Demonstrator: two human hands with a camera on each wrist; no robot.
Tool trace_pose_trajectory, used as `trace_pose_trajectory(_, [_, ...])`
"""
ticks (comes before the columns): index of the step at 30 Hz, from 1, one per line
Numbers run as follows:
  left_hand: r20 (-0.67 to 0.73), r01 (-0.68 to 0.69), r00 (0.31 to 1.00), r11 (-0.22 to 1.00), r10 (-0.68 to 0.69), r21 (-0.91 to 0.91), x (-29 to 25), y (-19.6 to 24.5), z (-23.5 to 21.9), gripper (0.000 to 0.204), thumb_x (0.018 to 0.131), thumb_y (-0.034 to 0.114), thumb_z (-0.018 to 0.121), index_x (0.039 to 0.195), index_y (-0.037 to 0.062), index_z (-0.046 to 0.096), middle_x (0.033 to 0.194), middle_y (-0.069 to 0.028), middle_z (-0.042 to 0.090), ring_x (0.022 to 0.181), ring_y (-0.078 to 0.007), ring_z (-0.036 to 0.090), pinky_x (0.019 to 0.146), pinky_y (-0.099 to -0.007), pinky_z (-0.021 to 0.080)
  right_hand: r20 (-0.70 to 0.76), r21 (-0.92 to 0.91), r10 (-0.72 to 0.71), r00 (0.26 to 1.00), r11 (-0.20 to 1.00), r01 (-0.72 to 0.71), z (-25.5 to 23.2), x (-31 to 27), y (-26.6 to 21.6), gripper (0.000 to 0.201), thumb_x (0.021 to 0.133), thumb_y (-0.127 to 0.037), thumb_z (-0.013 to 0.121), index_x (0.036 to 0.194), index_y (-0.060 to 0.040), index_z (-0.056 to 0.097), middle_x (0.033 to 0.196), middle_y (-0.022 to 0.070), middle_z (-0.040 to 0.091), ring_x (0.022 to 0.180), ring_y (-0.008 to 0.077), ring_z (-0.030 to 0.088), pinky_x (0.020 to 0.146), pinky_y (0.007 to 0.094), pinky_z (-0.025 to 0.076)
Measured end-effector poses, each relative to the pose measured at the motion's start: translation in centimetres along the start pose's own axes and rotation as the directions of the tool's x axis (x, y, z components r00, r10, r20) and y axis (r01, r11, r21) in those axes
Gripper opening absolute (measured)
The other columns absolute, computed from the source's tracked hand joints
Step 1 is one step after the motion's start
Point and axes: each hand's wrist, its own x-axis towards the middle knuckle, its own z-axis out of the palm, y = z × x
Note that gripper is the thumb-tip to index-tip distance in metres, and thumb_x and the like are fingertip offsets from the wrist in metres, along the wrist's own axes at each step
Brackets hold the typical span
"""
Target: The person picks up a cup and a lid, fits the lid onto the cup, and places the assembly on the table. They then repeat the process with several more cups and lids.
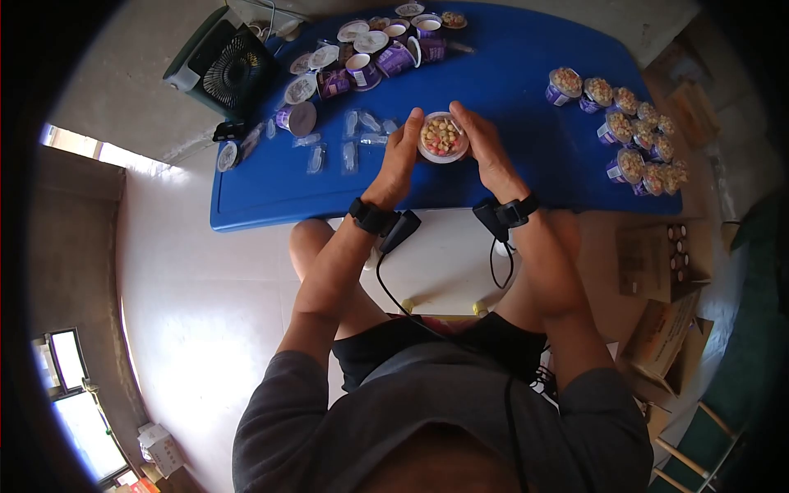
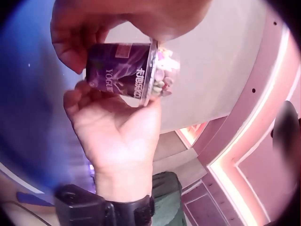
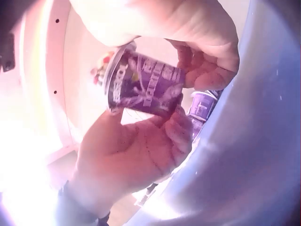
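A purple yogurt cup [image 1: 442,137] is held between both hands over the near side of the blue table. Its clear lid bulges with colourful cereal pieces. In the head view, the left hand [image 1: 401,156] grips the cup's left side and the right hand [image 1: 489,152] its right side, thumbs up by the lid rim. The left wrist view shows the cup [image 2: 120,70] from the side, with white lettering and fingers curled about its base. From the right wrist, the printed cup wall [image 3: 146,84] shows between the two hands.
Several purple cups [image 1: 362,72] and lids [image 1: 353,31] crowd the back left of the blue table [image 1: 518,49]. Wrapped plastic spoons [image 1: 349,156] lie left of the hands. Cereal-topped cups [image 1: 629,164] stand at the right edge. A fan [image 1: 230,74] sits back left; cardboard boxes [image 1: 657,337] are on the floor.
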Motion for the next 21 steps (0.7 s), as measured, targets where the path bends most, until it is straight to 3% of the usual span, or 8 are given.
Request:
trace_pose_trajectory(1, [0.0, 0.0, 1.0, 1.0, 0.0, -0.001, -0.2, 0.3, 0.0, 0.062, 0.095, 0.058, 0.039, 0.111, 0.0013, 0.056, 0.106, -0.0071, 0.061, 0.095, -0.0141, 0.058, 0.087, -0.0289, 0.045, 0.096, -0.043, 0.084, 0.992, 0.996, -0.08, -0.2, 0.0, -0.6, 0.046, 0.089, -0.049, 0.058, 0.091, -0.0042, 0.066, 0.075, 0.0018, 0.063, 0.065, 0.0079, 0.06, 0.046, 0.0209, 0.045])
trace_pose_trajectory(4, [0.046, -0.011, 0.999, 1.0, 0.01, 0.019, -0.6, 1.0, 0.0, 0.062, 0.093, 0.06, 0.042, 0.108, 0.0015, 0.057, 0.101, -0.0059, 0.061, 0.09, -0.0129, 0.056, 0.084, -0.0277, 0.045, 0.1, -0.011, 0.11, 0.989, 0.994, -0.109, -0.3, -0.1, -0.6, 0.044, 0.089, -0.048, 0.06, 0.091, -0.0044, 0.067, 0.076, 0.0022, 0.064, 0.064, 0.0085, 0.061, 0.046, 0.0212, 0.046])
trace_pose_trajectory(8, [0.092, 0.032, 0.995, 0.999, -0.034, 0.031, 0.0, 1.0, -0.7, 0.065, 0.092, 0.062, 0.042, 0.111, 0.001, 0.056, 0.106, -0.0077, 0.061, 0.096, -0.0137, 0.057, 0.085, -0.0275, 0.045, 0.096, 0.055, 0.079, 0.992, 0.995, -0.085, 0.2, -0.4, -0.4, 0.045, 0.089, -0.048, 0.06, 0.091, -0.0034, 0.067, 0.077, 0.0026, 0.064, 0.064, 0.0087, 0.061, 0.046, 0.0219, 0.046])
trace_pose_trajectory(10, [0.108, 0.061, 0.992, 0.998, -0.064, 0.031, 0.0, 1.1, -0.2, 0.066, 0.093, 0.062, 0.04, 0.112, 0.0008, 0.056, 0.108, -0.0086, 0.061, 0.099, -0.0146, 0.058, 0.086, -0.0274, 0.046, -0.024, 0.091, 0.09, 0.996, 0.992, -0.087, 0.8, -0.5, -0.3, 0.047, 0.088, -0.048, 0.061, 0.093, -0.0023, 0.067, 0.079, 0.0034, 0.065, 0.066, 0.0088, 0.062, 0.047, 0.0216, 0.046])
trace_pose_trajectory(12, [0.07, 0.037, 0.997, 0.963, -0.019, -0.269, -0.5, 0.7, 1.5, 0.066, 0.094, 0.06, 0.037, 0.115, 0.0, 0.055, 0.112, -0.0106, 0.061, 0.104, -0.0178, 0.058, 0.088, -0.0297, 0.046, -0.113, 0.14, 0.042, 0.993, 0.99, -0.026, 1.7, -0.3, 0.2, 0.047, 0.088, -0.049, 0.061, 0.091, -0.0026, 0.067, 0.077, 0.0027, 0.064, 0.065, 0.0086, 0.061, 0.047, 0.0213, 0.045])
trace_pose_trajectory(14, [0.014, 0.054, 0.999, 0.961, -0.052, -0.273, -0.4, 0.0, 1.8, 0.066, 0.095, 0.059, 0.035, 0.115, -0.0007, 0.055, 0.113, -0.0115, 0.061, 0.105, -0.0203, 0.058, 0.092, -0.0311, 0.045, -0.199, 0.181, 0.001, 0.98, 0.983, 0.036, 1.7, -0.1, 0.7, 0.047, 0.087, -0.049, 0.062, 0.089, -0.0028, 0.066, 0.075, 0.0021, 0.063, 0.063, 0.0083, 0.06, 0.047, 0.0209, 0.044])
trace_pose_trajectory(16, [-0.046, 0.056, 0.997, 0.985, -0.064, -0.161, 0.0, -0.3, 1.3, 0.066, 0.095, 0.059, 0.036, 0.114, -0.0008, 0.055, 0.111, -0.0107, 0.061, 0.103, -0.0189, 0.058, 0.093, -0.0307, 0.043, -0.134, -0.027, -0.055, 0.989, 0.998, 0.052, 1.1, 0.1, 0.9, 0.044, 0.086, -0.05, 0.064, 0.083, -0.0054, 0.064, 0.072, -0.0001, 0.06, 0.059, 0.0075, 0.056, 0.046, 0.0205, 0.041])
trace_pose_trajectory(21, [0.003, -0.014, 1.0, 0.997, 0.014, 0.073, -0.6, 0.5, 0.9, 0.067, 0.094, 0.06, 0.037, 0.114, -0.0011, 0.056, 0.107, -0.0095, 0.061, 0.099, -0.0161, 0.057, 0.092, -0.0287, 0.042, -0.003, 0.051, 0.052, 0.999, 0.997, -0.052, 0.2, 0.0, 0.3, 0.042, 0.086, -0.049, 0.063, 0.082, -0.0078, 0.062, 0.07, -0.0015, 0.058, 0.057, 0.0071, 0.055, 0.044, 0.0214, 0.041])
